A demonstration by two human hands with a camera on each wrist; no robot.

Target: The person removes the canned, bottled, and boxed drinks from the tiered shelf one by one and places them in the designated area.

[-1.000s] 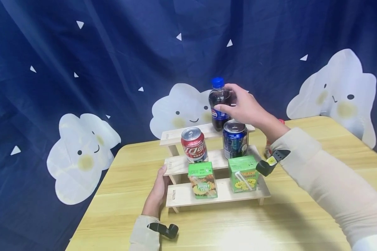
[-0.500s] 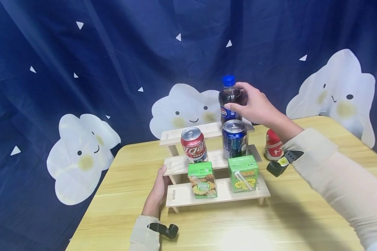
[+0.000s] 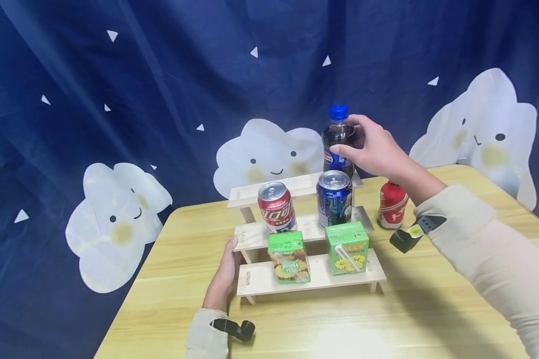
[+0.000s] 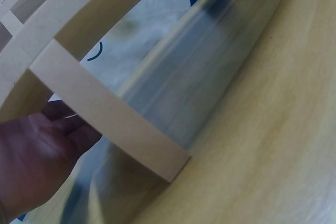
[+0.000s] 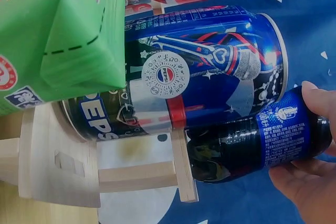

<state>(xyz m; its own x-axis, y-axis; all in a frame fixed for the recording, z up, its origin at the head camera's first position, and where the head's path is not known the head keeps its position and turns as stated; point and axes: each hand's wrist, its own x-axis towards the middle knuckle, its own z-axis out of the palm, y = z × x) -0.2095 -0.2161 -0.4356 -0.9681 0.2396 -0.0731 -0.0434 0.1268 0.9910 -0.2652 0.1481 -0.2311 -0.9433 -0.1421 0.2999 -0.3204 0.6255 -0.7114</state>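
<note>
In the head view, my right hand [image 3: 377, 149] grips a Pepsi bottle [image 3: 338, 137] with a blue cap, thumb and fingers on opposite sides. The bottle stands upright at the right end of the top tier of a wooden three-step rack [image 3: 256, 276]; its base touches that tier in the right wrist view, where the bottle [image 5: 286, 124] shows beside a blue Pepsi can [image 5: 210, 72]. My left hand [image 3: 226, 267] holds the rack's left side at the middle tier. In the left wrist view its fingers [image 4: 79, 129] reach behind a rack leg [image 4: 110, 111].
A red cola can [image 3: 277, 209] stands left of the blue can on the middle tier. Two green drink cartons, one left [image 3: 289, 259] and one right [image 3: 348, 252], sit on the lowest tier. A red bottle [image 3: 393, 205] stands on the table [image 3: 170, 294] right of the rack.
My right hand has slid the Pepsi bottle rightward along the top tier, behind the blue can. The red bottle has come into fuller view. My left hand stays put.
</note>
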